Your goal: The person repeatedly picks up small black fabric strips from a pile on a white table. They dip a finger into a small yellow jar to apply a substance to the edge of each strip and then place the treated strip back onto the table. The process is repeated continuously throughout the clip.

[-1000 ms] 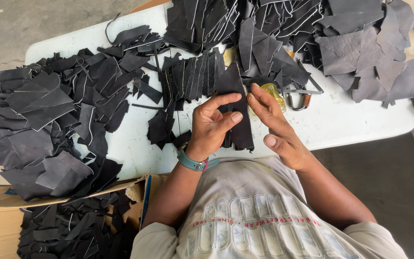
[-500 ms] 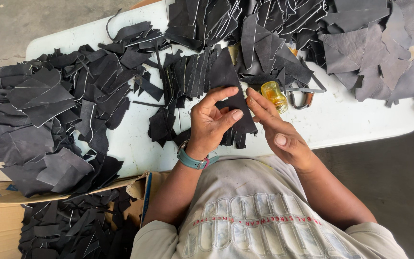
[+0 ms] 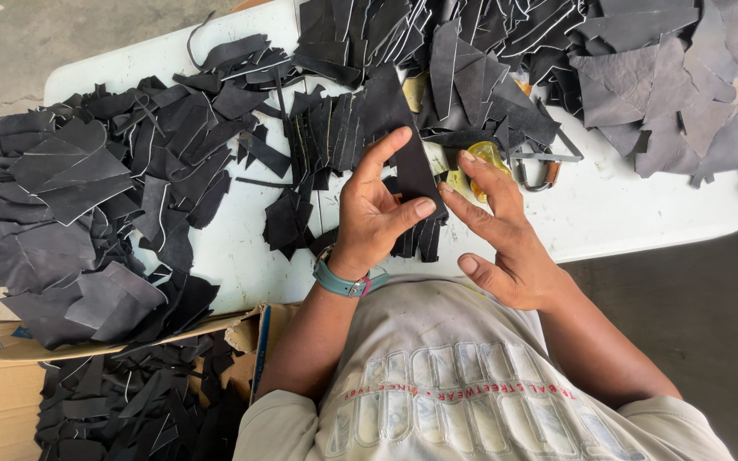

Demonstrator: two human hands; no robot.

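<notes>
A white rectangular table (image 3: 625, 213) carries heaps of black cut leather pieces (image 3: 87, 188), with an open brown cardboard box (image 3: 10, 376) of more scraps below its near edge. A dark, long tapered leather strip (image 3: 399, 141) stands tilted above the table's middle, pinched by the left hand (image 3: 377, 213) between thumb and curled fingers, palm up, a teal wristband (image 3: 343, 282) on the wrist. The right hand (image 3: 497, 230) hovers just beside it, fingers spread and extended toward the strip, holding nothing.
</notes>
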